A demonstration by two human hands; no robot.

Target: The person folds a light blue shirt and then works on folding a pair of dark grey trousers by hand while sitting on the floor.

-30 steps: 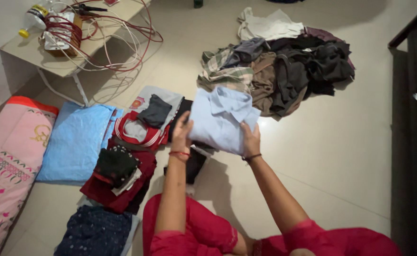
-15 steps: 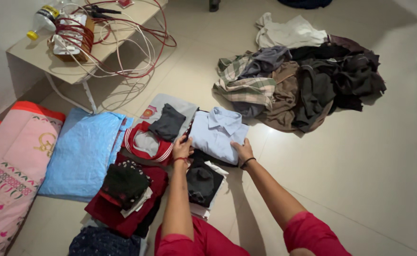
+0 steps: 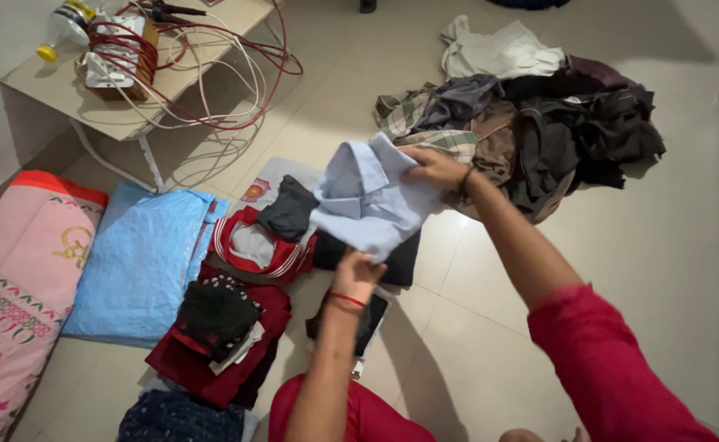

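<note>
Both hands hold a folded light blue shirt (image 3: pixel 368 205) up above the floor. From my head camera, I see my right hand (image 3: pixel 435 168) pinching its upper edge near the collar, while my left hand (image 3: pixel 358 274) grips the lower edge from beneath. Below the shirt lie a black garment (image 3: pixel 396 258) and a red and white top (image 3: pixel 253 241). An unsorted clothes pile (image 3: pixel 548 123) sits just beyond my right hand.
</note>
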